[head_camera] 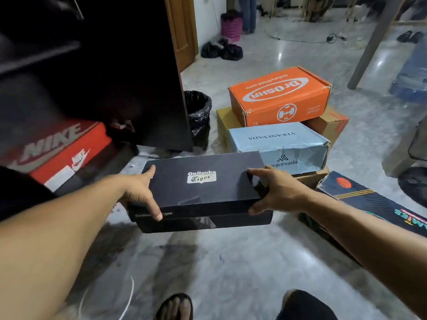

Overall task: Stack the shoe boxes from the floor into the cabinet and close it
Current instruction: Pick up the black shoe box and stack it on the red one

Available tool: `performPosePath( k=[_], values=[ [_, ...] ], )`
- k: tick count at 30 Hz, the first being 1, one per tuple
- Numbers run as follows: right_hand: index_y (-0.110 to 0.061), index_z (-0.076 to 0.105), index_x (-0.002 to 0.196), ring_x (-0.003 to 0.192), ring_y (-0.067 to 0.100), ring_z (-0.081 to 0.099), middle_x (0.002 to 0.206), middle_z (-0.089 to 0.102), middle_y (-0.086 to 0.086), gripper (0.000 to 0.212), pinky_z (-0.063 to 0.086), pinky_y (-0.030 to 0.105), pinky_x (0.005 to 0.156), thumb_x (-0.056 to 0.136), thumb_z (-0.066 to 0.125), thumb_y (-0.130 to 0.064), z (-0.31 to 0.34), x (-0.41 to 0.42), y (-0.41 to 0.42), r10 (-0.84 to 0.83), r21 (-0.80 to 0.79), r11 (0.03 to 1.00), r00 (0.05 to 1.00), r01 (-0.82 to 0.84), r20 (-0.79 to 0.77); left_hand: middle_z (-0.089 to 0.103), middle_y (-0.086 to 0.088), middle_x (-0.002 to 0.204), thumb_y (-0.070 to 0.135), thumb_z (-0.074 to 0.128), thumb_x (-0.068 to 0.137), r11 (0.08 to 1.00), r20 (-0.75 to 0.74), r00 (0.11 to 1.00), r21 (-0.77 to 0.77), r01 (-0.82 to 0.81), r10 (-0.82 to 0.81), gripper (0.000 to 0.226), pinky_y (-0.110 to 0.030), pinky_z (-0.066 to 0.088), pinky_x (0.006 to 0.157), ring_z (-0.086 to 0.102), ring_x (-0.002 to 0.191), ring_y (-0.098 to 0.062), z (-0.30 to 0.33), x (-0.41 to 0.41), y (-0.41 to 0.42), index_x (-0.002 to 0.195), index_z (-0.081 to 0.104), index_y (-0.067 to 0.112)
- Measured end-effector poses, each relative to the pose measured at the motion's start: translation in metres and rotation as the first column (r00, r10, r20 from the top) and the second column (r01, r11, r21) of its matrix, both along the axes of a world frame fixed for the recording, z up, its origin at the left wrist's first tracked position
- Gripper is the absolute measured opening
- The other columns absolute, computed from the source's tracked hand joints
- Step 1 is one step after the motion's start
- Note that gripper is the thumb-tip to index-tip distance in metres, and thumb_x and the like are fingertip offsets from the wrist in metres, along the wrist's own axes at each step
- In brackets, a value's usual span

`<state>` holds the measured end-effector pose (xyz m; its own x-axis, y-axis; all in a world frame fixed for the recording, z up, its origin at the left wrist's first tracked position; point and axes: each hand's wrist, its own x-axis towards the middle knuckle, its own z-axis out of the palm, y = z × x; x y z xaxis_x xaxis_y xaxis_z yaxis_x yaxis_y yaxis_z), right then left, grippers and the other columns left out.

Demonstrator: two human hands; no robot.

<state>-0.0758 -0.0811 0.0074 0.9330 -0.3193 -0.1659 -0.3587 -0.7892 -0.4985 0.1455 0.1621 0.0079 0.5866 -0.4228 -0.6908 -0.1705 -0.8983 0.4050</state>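
black Onitsuka Tiger box (203,181) being held above floor (231,262), left hand (141,192) and right hand (275,192) gripping its ends, fingers curling round, open cabinet (92,65) left, red Nike box (69,153) sitting inside

A black Onitsuka Tiger shoe box (203,188) is held level above the floor, lid on, logo up. A red Nike shoe box (67,153) lies on the bottom shelf of the dark cabinet (104,65), whose door is open. On the floor behind, an orange DrOSHA box (279,95) tops a stack beside a dented light-blue Veranevada box (279,144).
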Motion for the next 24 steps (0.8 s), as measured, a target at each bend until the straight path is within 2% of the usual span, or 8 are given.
performPosePath(
  k=[1, 3, 5, 8, 10, 15, 18, 24],
  values=[
    [-0.017, 0.056, 0.126, 0.101, 0.024, 0.057, 0.115, 0.057, 0.004, 0.081, 0.049, 0.035, 0.087, 0.055, 0.091, -0.035, 0.005, 0.016, 0.005, 0.026, -0.012, 1.000, 1.000, -0.025, 0.018, 0.010, -0.005, 0.160, 0.012, 0.095, 0.038, 1.000, 0.045, 0.999, 0.005, -0.019, 0.018, 0.161, -0.041, 0.058, 0.065, 0.063, 0.105, -0.034, 0.006, 0.009, 0.010, 0.147, -0.021, 0.039],
    [-0.016, 0.062, 0.118, 0.099, 0.024, 0.061, 0.109, 0.064, 0.002, 0.068, 0.050, 0.035, 0.084, 0.059, 0.089, -0.035, 0.013, 0.047, 0.014, 0.080, -0.018, 0.997, 0.995, -0.080, 0.050, 0.013, -0.004, 0.160, 0.024, 0.096, 0.035, 0.999, 0.187, 0.982, 0.003, -0.041, 0.040, 0.159, -0.040, 0.053, 0.090, 0.047, 0.130, -0.029, 0.014, 0.029, 0.032, 0.151, -0.013, 0.033],
    [-0.020, 0.066, 0.115, 0.096, 0.022, 0.063, 0.103, 0.068, 0.000, 0.059, 0.049, 0.030, 0.080, 0.062, 0.087, -0.035, 0.019, 0.078, 0.024, 0.130, -0.011, 0.992, 0.989, -0.129, 0.076, 0.025, -0.005, 0.157, 0.023, 0.095, 0.041, 0.991, 0.265, 0.956, -0.065, -0.113, 0.127, 0.148, -0.035, 0.041, 0.106, 0.037, 0.137, -0.024, 0.018, 0.049, 0.055, 0.154, 0.000, 0.026],
    [-0.025, 0.064, 0.120, 0.084, 0.013, 0.058, 0.099, 0.066, -0.004, 0.059, 0.041, 0.019, 0.066, 0.066, 0.085, -0.033, 0.023, 0.119, 0.040, 0.170, -0.030, 0.985, 0.981, -0.167, 0.098, 0.041, -0.005, 0.147, 0.018, 0.095, 0.044, 0.962, 0.236, 0.936, -0.136, -0.236, 0.262, 0.131, -0.029, 0.040, 0.102, 0.046, 0.127, -0.023, 0.021, 0.069, 0.088, 0.153, 0.023, 0.021],
    [-0.029, 0.063, 0.122, 0.077, 0.006, 0.056, 0.092, 0.061, -0.012, 0.060, 0.036, 0.012, 0.061, 0.066, 0.085, -0.032, 0.023, 0.147, 0.052, 0.203, -0.012, 0.979, 0.972, -0.204, 0.117, 0.040, -0.006, 0.147, 0.014, 0.094, 0.048, 0.942, 0.243, 0.914, -0.165, -0.291, 0.325, 0.122, -0.029, 0.038, 0.103, 0.043, 0.129, -0.024, 0.019, 0.078, 0.109, 0.151, 0.029, 0.022],
    [-0.030, 0.063, 0.123, 0.091, 0.009, 0.060, 0.097, 0.062, -0.013, 0.063, 0.040, 0.014, 0.075, 0.064, 0.087, -0.027, 0.018, 0.212, 0.073, 0.278, 0.024, 0.959, 0.951, -0.284, 0.136, 0.035, -0.006, 0.151, 0.013, 0.094, 0.049, 0.881, 0.250, 0.852, -0.251, -0.401, 0.459, 0.119, -0.030, 0.031, 0.111, 0.036, 0.137, -0.023, 0.007, 0.105, 0.147, 0.149, 0.032, 0.026],
    [-0.027, 0.064, 0.122, 0.094, 0.010, 0.061, 0.101, 0.066, -0.010, 0.066, 0.041, 0.017, 0.078, 0.060, 0.088, -0.024, 0.006, 0.242, 0.078, 0.283, 0.054, 0.955, 0.953, -0.290, 0.108, 0.032, -0.004, 0.152, 0.012, 0.093, 0.052, 0.860, 0.241, 0.836, -0.281, -0.427, 0.494, 0.118, -0.030, 0.030, 0.112, 0.033, 0.139, -0.022, -0.007, 0.118, 0.155, 0.150, 0.030, 0.025],
    [-0.022, 0.066, 0.119, 0.095, 0.012, 0.063, 0.103, 0.068, -0.005, 0.066, 0.044, 0.018, 0.076, 0.058, 0.090, -0.020, -0.009, 0.281, 0.078, 0.301, 0.064, 0.950, 0.950, -0.306, 0.080, 0.043, -0.002, 0.146, 0.014, 0.095, 0.042, 0.824, 0.241, 0.800, -0.311, -0.473, 0.550, 0.124, -0.035, 0.036, 0.112, 0.045, 0.130, -0.020, -0.030, 0.138, 0.162, 0.149, 0.033, 0.023]
  ],
)
